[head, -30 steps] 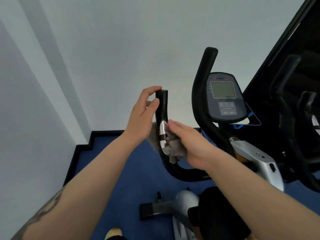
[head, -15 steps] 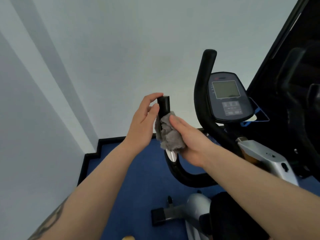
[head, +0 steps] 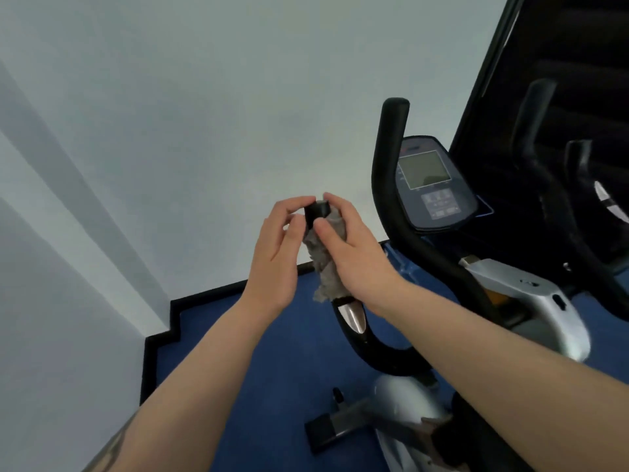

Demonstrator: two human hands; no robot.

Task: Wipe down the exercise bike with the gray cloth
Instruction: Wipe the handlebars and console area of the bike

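The exercise bike's left handlebar grip [head: 317, 210] rises black in the middle of the view, with only its top end showing. My right hand [head: 354, 257] grips the gray cloth [head: 326, 271], which is wrapped round the grip just below that end; a loose tail of cloth hangs down to the silver pulse sensor [head: 352, 313]. My left hand [head: 277, 255] pinches the grip's tip between forefinger and thumb from the left. The curved black bar [head: 374, 352] runs on below to the bike's stem.
The right handlebar [head: 391, 148] and the grey console [head: 432, 185] stand to the right, above the silver frame [head: 544, 301]. The front foot [head: 326, 432] rests on blue carpet [head: 238, 352]. White walls close in ahead and left. Dark equipment [head: 561, 97] fills the right.
My right hand has slid the cloth up the grip, from the pulse sensor to just under the tip. My left hand has stayed at the tip. The camera has tilted a little.
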